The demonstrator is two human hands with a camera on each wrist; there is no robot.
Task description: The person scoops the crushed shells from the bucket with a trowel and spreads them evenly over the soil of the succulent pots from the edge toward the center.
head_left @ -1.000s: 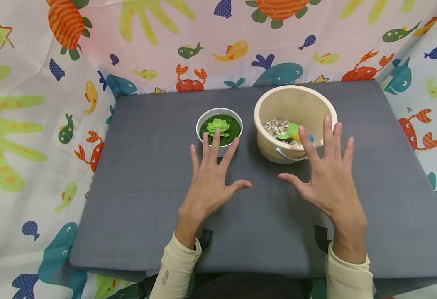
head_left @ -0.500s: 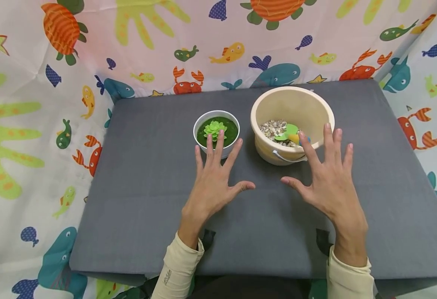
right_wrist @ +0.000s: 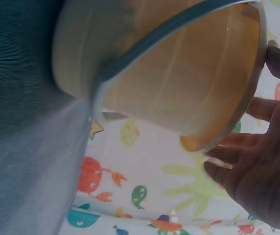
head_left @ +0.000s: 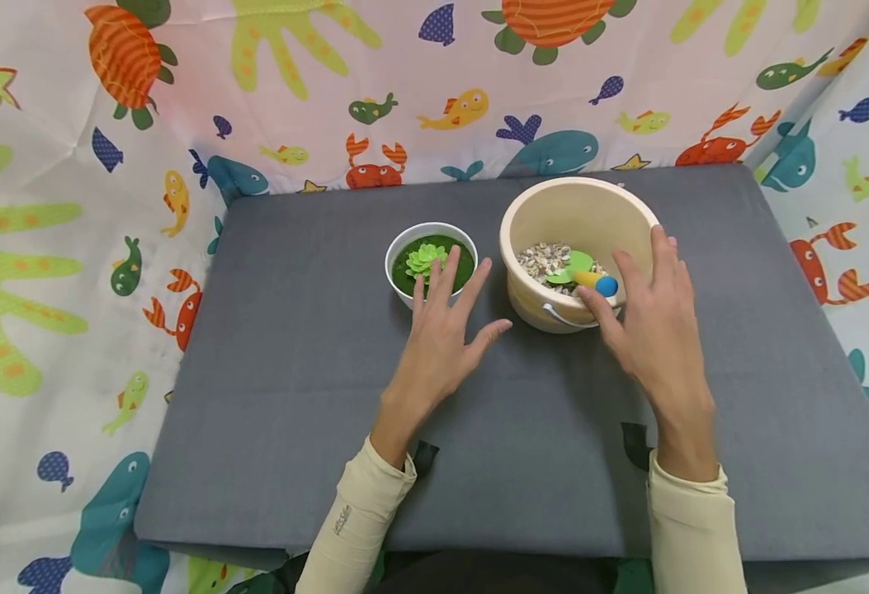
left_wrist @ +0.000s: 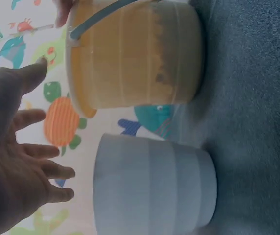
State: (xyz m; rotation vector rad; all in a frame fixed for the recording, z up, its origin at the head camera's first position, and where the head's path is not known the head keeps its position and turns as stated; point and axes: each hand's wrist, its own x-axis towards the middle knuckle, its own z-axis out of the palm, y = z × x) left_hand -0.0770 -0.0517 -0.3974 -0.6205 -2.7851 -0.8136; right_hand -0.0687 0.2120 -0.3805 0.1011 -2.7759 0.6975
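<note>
My left hand (head_left: 434,355) hovers with spread fingers in front of a white pot (head_left: 392,276) that has a green succulent (head_left: 421,257) on moss. In the left wrist view the pot's pale side (left_wrist: 150,186) stands apart from the fingertips. Over the near right rim of a cream bucket (head_left: 526,301) is my right hand (head_left: 660,338), its fingers loosely bent. Inside the bucket, small shell-like gravel (head_left: 541,262) surrounds a toy shovel (head_left: 588,278) with a green blade and a yellow, blue-tipped handle. The right thumb (head_left: 599,307) is right beside that blue tip.
Both containers stand on a grey cloth-covered table (head_left: 293,330). A curtain (head_left: 315,107) printed with sea animals hangs behind it and on both sides. The bucket's thin bail handle (right_wrist: 174,29) hangs down across its near side.
My right hand has moved forward to the bucket rim and its fingers have drawn closer together. The left hand has shifted slightly right and up. The pot and bucket have stayed in place.
</note>
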